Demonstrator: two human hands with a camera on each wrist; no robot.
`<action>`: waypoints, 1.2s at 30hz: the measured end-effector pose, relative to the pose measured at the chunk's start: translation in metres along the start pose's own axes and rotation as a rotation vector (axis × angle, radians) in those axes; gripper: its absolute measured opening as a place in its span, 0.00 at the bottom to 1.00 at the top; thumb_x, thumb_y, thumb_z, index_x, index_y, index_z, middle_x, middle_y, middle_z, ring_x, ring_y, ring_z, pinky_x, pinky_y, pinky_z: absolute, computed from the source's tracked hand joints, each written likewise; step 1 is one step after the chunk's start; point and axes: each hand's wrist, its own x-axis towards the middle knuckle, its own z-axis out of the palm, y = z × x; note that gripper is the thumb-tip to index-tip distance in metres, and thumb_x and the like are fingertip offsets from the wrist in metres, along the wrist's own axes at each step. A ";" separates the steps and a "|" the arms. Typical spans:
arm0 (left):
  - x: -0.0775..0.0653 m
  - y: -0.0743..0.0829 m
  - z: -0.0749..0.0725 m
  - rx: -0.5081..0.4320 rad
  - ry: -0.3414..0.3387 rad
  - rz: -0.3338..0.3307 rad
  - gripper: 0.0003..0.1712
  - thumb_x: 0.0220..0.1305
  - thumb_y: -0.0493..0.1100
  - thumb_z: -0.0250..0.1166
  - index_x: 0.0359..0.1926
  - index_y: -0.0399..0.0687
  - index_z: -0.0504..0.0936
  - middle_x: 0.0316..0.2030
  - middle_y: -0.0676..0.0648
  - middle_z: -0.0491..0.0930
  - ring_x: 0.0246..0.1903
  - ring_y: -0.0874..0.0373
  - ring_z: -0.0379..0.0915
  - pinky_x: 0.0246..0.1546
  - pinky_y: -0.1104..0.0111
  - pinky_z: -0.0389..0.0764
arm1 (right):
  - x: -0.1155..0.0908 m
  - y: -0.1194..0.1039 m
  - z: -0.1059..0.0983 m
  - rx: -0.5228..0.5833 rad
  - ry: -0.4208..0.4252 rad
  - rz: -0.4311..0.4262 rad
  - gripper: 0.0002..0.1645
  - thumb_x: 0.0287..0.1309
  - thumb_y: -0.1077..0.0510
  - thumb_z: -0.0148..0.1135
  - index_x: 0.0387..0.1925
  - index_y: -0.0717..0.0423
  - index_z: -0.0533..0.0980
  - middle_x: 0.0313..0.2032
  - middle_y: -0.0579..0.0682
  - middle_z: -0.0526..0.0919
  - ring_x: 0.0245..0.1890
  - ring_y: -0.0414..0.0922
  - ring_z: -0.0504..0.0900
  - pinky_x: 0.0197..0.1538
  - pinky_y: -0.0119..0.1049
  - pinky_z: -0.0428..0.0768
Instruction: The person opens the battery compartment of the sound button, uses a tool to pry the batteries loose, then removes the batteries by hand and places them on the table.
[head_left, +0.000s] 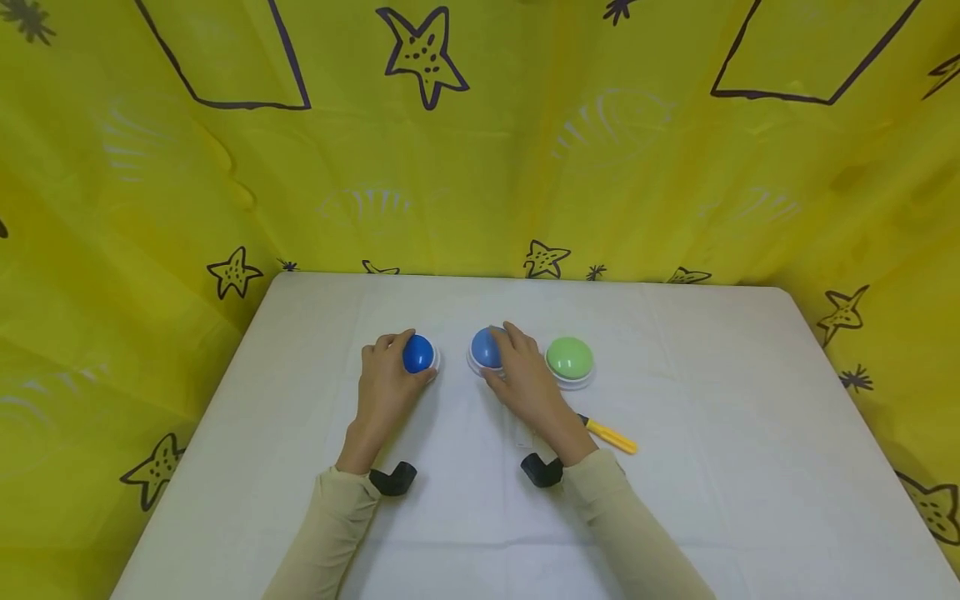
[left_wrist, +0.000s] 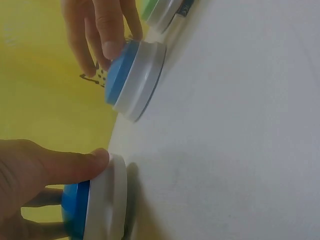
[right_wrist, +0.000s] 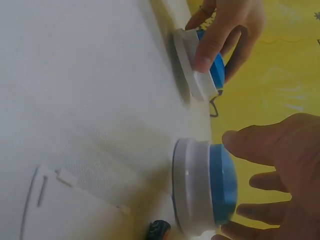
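Observation:
My left hand (head_left: 390,367) grips a dark blue dome button (head_left: 417,354) with a white round base. Its thumb presses the base's rim in the left wrist view, the other fingers reaching round the far side. My right hand (head_left: 528,379) is at a light blue dome button (head_left: 487,347), also on a white base. Its fingers are loosely bent over the dome, with a fingertip right at the blue surface in the left wrist view. In the right wrist view, the thumb lies close by the edge of the dome. A green dome button (head_left: 570,358) stands just right of that hand.
A tool with a yellow handle (head_left: 613,437) and dark end lies beside the right wrist. A flat white piece (right_wrist: 65,210) with small tabs lies near a dark cylinder end (right_wrist: 159,230). The white table (head_left: 465,508) meets a yellow patterned curtain (head_left: 480,167) behind.

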 end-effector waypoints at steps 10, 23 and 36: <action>0.002 -0.005 0.003 0.034 0.007 0.001 0.44 0.59 0.51 0.79 0.73 0.46 0.72 0.68 0.35 0.71 0.67 0.36 0.64 0.64 0.38 0.77 | 0.014 0.000 0.007 -0.077 -0.034 0.025 0.43 0.71 0.50 0.66 0.78 0.58 0.60 0.78 0.64 0.61 0.77 0.64 0.63 0.74 0.61 0.70; 0.001 -0.009 0.001 0.112 -0.014 0.078 0.43 0.64 0.52 0.75 0.75 0.44 0.69 0.68 0.32 0.69 0.66 0.33 0.63 0.62 0.39 0.78 | 0.023 0.001 0.007 -0.148 -0.062 0.006 0.40 0.70 0.49 0.66 0.77 0.55 0.64 0.74 0.63 0.66 0.72 0.65 0.68 0.70 0.60 0.74; -0.008 -0.005 -0.002 0.123 0.106 0.177 0.25 0.75 0.49 0.62 0.67 0.42 0.78 0.67 0.33 0.72 0.64 0.33 0.65 0.58 0.42 0.76 | 0.025 0.006 0.005 -0.064 -0.026 -0.021 0.42 0.64 0.47 0.69 0.75 0.53 0.66 0.73 0.59 0.68 0.71 0.61 0.70 0.70 0.57 0.76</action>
